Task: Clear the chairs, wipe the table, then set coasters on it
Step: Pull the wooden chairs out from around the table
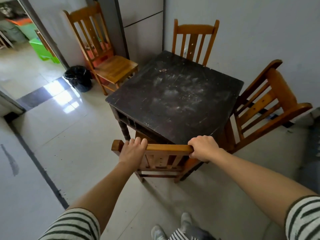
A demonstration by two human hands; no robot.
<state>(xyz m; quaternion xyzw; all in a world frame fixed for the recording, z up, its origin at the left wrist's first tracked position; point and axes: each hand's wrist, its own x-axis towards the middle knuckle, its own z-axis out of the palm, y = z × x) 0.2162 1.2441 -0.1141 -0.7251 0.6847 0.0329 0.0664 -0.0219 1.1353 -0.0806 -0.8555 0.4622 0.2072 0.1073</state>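
Left hand: the left hand (132, 150) lies over the top rail of the nearest chair (168, 147), near its left end, with its fingers (138, 141) curled over the far edge and grasping the wood.
Right hand: the right hand (204, 148) is wrapped round the rail's right end, fingers clenched on it.
Arms: both reach forward, bare below striped sleeves (72, 224).
Nearest chair: tucked in at the table's near side, its seat under the top.
Table (173, 94): just beyond the fingers, dark and scratched, with pale dusty smears across the middle.
Other chairs: one chair (194, 38) at the far side against the wall, a tilted one (265, 104) right of the right fingers, leaning on the table edge, and a fourth (110, 66) well beyond the left fingers, apart from the table.
Floor (69, 135): pale glossy tiles, with a doorway far left.
Bin (78, 77): lined with a black bag, beside the fourth chair; I cannot tell its contents.
Crate (102, 58): red, behind that chair's back, its contents hidden.
Table cubbyholes (128, 120): open, too dark to see inside.
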